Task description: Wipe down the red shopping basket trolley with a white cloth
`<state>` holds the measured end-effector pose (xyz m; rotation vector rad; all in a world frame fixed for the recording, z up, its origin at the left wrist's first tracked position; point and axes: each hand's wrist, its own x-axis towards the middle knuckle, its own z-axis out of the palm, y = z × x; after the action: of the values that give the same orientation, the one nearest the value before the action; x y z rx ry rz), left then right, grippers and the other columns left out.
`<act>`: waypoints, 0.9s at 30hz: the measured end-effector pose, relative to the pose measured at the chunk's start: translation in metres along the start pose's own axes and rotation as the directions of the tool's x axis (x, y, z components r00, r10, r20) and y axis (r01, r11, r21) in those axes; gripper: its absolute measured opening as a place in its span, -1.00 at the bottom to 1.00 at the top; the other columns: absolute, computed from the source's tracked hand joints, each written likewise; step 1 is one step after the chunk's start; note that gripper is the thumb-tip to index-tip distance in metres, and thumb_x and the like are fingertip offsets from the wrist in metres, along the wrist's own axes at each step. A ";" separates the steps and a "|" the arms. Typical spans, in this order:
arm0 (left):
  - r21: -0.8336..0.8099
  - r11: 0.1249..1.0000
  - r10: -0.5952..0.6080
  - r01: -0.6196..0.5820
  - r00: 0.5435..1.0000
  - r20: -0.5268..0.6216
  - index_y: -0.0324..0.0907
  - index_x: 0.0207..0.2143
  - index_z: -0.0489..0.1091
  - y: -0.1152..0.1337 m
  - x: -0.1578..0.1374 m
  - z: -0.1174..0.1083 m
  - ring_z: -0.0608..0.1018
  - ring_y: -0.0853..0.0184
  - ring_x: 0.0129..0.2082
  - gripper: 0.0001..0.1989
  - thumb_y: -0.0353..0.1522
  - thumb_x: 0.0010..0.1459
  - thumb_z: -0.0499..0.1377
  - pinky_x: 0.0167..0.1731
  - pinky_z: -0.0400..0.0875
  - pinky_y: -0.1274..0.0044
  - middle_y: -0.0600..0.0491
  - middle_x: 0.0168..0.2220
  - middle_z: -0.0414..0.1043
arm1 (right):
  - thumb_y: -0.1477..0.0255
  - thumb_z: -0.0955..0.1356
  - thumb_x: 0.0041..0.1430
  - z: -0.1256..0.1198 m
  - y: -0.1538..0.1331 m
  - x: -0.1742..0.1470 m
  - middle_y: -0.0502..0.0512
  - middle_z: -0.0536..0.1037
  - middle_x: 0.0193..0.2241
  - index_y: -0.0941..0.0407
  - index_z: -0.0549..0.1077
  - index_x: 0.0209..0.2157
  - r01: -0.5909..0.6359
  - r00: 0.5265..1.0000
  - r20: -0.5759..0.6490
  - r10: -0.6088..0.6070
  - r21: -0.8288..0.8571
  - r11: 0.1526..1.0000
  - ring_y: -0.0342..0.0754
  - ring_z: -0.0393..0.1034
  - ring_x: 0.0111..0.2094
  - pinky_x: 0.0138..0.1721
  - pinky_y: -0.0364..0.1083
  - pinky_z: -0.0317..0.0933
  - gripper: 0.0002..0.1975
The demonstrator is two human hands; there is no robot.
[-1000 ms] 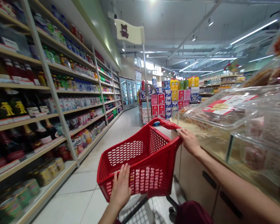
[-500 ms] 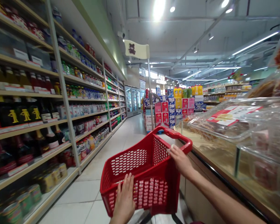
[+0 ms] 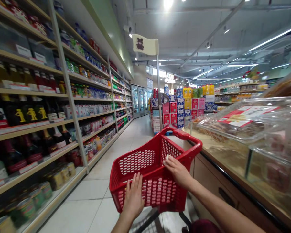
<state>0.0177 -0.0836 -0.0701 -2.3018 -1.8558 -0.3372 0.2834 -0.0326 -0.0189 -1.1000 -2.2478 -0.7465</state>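
Observation:
A red shopping cart (image 3: 151,161) with a perforated basket stands in front of me, its handle at the far right end. My left hand (image 3: 134,197) lies against the near side of the basket, fingers stretched out with the tips at the rim. Its thumb is hidden. In my right hand (image 3: 178,171), a small white tissue (image 3: 167,159) is pinched at the fingertips and pressed to the near rim, short of the handle corner. No goods show in the visible part of the basket.
Tall shelves (image 3: 70,94) of bottles, cans and packets line the left. To the right runs a display counter (image 3: 215,165) with clear plastic food boxes (image 3: 247,116). Ahead, stacked cartons (image 3: 172,113) stand beside a pole with a bear flag (image 3: 145,44). Glass-door fridges (image 3: 138,100) stand farther back.
My right hand has slid left along the rim with the tissue, away from the handle corner. The left hand keeps its place on the basket side. The view has shifted slightly.

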 end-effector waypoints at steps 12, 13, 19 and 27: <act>0.122 0.993 0.012 -0.006 0.999 -0.045 -0.27 0.17 -0.17 0.008 0.002 0.006 -0.21 0.29 0.22 -0.17 -0.57 -0.27 -0.08 0.16 -0.28 0.31 0.05 0.24 -0.29 | 0.70 0.16 0.02 0.005 -0.026 0.001 0.07 0.36 -0.01 0.13 0.33 -0.03 -0.106 0.993 -0.049 0.107 0.029 0.994 -0.02 0.07 0.10 0.07 0.02 0.06 -0.53; 0.127 0.992 0.010 -0.005 0.999 -0.041 -0.27 0.17 -0.17 0.009 0.002 0.006 -0.21 0.29 0.22 -0.17 -0.57 -0.27 -0.08 0.16 -0.28 0.31 0.04 0.24 -0.28 | 0.71 0.16 0.02 0.004 -0.025 0.002 0.07 0.36 -0.01 0.13 0.32 -0.02 -0.143 0.989 -0.045 0.144 0.025 0.989 -0.01 0.08 0.09 0.06 0.03 0.07 -0.52; 0.097 0.995 0.035 -0.033 0.999 -0.022 -0.28 0.18 -0.20 0.013 0.002 0.007 -0.24 0.26 0.22 -0.17 -0.54 -0.24 -0.07 0.16 -0.27 0.29 0.04 0.24 -0.32 | 0.69 0.18 0.02 0.014 -0.030 0.007 0.20 0.35 -0.01 0.20 0.34 -0.04 -0.371 0.921 -0.129 0.368 0.000 0.929 0.04 0.08 0.09 0.07 0.08 0.04 -0.56; 0.110 0.993 0.057 -0.046 0.994 -0.096 -0.26 0.18 -0.20 0.012 0.002 0.021 -0.23 0.26 0.22 -0.19 -0.53 -0.21 -0.06 0.16 -0.28 0.28 0.05 0.24 -0.30 | 0.71 0.17 0.01 0.018 -0.046 0.005 0.12 0.34 0.01 0.14 0.30 0.00 -0.280 0.958 -0.059 0.281 0.029 0.960 0.02 0.13 0.06 0.05 0.05 0.08 -0.51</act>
<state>0.0311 -0.0792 -0.0892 -2.2156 -1.7213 -0.3289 0.2396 -0.0417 -0.0401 -1.3310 -1.9862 -0.6290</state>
